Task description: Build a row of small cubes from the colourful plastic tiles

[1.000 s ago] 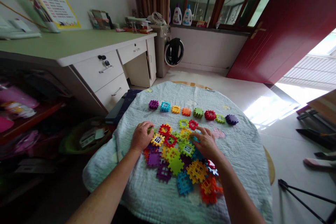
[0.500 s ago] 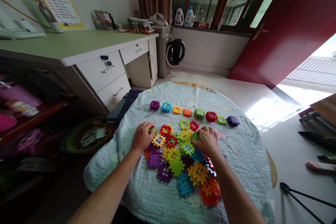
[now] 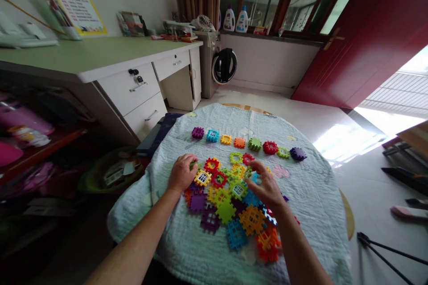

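A heap of colourful plastic building-block tiles with notched edges covers the middle of the cloth. My left hand (image 3: 182, 173) rests at the heap's left side, fingers curled on a green tile (image 3: 193, 165) that shows only in part. Beside it lie a yellow tile with a white window (image 3: 202, 178) and a red tile (image 3: 211, 164). At the heap's right side my right hand (image 3: 265, 182) pinches a small green notched tile (image 3: 248, 172) between thumb and fingers. Just below that is a lime tile with a white window (image 3: 238, 190). Blue tiles lie partly hidden under the right hand.
A row of small stacked blocks, such as a purple one (image 3: 198, 132) and a red one (image 3: 269, 147), runs along the far side of the cloth-covered round table (image 3: 147, 213). A desk (image 3: 100, 60) stands left, a washing machine (image 3: 207, 64) behind. A black stand leg (image 3: 384, 249) is at right.
My right hand has risen a little off the heap with the green tile, uncovering blue pieces beneath. My left hand stays in place.
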Demonstrator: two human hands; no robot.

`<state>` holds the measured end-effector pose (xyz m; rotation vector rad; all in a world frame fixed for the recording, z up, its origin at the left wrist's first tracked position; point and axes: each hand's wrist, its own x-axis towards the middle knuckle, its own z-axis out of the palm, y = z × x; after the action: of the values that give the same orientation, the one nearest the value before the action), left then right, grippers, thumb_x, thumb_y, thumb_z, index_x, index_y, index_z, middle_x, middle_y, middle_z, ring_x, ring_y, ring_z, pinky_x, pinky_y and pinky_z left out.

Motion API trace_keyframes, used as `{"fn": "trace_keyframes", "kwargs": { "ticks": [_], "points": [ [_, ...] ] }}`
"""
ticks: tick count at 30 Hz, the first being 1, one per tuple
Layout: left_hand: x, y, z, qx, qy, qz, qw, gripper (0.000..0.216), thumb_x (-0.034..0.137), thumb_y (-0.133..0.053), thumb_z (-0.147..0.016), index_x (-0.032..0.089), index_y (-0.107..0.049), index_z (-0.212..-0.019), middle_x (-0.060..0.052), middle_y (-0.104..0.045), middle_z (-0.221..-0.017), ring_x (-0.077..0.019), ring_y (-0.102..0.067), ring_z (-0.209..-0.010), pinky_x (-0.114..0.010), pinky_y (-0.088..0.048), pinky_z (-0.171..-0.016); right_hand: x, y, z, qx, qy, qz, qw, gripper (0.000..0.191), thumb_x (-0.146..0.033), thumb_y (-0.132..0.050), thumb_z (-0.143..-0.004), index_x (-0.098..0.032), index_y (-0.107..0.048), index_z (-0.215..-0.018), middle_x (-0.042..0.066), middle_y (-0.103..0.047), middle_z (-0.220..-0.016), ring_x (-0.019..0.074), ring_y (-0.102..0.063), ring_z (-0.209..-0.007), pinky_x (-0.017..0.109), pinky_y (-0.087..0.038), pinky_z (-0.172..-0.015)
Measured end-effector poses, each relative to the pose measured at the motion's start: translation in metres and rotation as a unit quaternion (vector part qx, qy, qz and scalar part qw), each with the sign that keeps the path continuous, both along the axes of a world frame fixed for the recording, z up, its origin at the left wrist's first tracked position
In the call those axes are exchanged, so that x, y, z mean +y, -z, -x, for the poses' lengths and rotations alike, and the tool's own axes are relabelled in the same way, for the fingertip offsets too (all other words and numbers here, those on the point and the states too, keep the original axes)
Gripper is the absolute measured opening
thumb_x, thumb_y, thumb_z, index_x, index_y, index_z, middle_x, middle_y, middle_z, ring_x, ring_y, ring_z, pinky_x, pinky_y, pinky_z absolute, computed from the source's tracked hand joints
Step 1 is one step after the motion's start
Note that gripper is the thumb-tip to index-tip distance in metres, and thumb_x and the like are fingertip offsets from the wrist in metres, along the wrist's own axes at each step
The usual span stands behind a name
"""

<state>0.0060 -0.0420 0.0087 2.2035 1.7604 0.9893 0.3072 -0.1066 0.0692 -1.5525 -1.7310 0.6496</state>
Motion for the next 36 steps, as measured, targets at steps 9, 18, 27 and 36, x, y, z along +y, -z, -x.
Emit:
{"fn": "trace_keyframes", "kwargs": {
  "ticks": [9, 18, 27, 36],
  "points": [
    [0.001, 0.001, 0.000, -0.003, 0.004, -0.005, 1.000, 0.015, 0.021, -0.051, -0.079, 0.021, -0.064, -0.087, -0.008, -0.069, -0.100, -0.0253, -0.060, -0.100, -0.041, -0.048, -0.096, -0.036, 0.020, -0.010, -0.087, -0.029, 0.022, 0.996, 0.048, -0.031, -0.066, -0.071, -0.024, -0.055, -0.117, 0.008, -0.062, -0.118, 0.0272, -0.055, -0.115, 0.046, -0.043, -0.102],
    [0.001, 0.001, 0.000, 0.003, 0.000, -0.006, 1.000, 0.015, 0.021, -0.051, -0.080, 0.022, -0.064, -0.087, -0.007, -0.068, -0.100, -0.0246, -0.060, -0.099, -0.039, -0.047, -0.096, -0.027, 0.014, 0.002, -0.194, -0.024, 0.020, 0.981, 0.059, -0.044, -0.071, -0.073, -0.023, -0.058, -0.127, 0.012, -0.060, -0.124, 0.0339, -0.050, -0.118, 0.052, -0.039, -0.102],
    [0.002, 0.003, 0.002, 0.005, 0.005, -0.005, 1.000, 0.015, 0.022, -0.051, -0.080, 0.020, -0.064, -0.087, -0.008, -0.069, -0.100, -0.0247, -0.060, -0.100, -0.040, -0.047, -0.096, -0.025, 0.021, -0.019, -0.130, 0.033, -0.025, 0.991, 0.042, -0.040, -0.068, -0.075, -0.024, -0.064, -0.114, 0.008, -0.062, -0.111, 0.0285, -0.053, -0.107, 0.045, -0.043, -0.097],
    [0.003, 0.004, 0.003, 0.004, 0.008, -0.013, 1.000, 0.015, 0.023, -0.050, -0.081, 0.020, -0.064, -0.086, -0.008, -0.069, -0.099, -0.0251, -0.061, -0.099, -0.040, -0.047, -0.095, -0.015, 0.044, -0.096, -0.146, 0.099, -0.001, 0.984, 0.045, -0.042, -0.065, -0.072, -0.023, -0.065, -0.113, 0.009, -0.063, -0.116, 0.0306, -0.054, -0.111, 0.047, -0.041, -0.098]
  ]
}}
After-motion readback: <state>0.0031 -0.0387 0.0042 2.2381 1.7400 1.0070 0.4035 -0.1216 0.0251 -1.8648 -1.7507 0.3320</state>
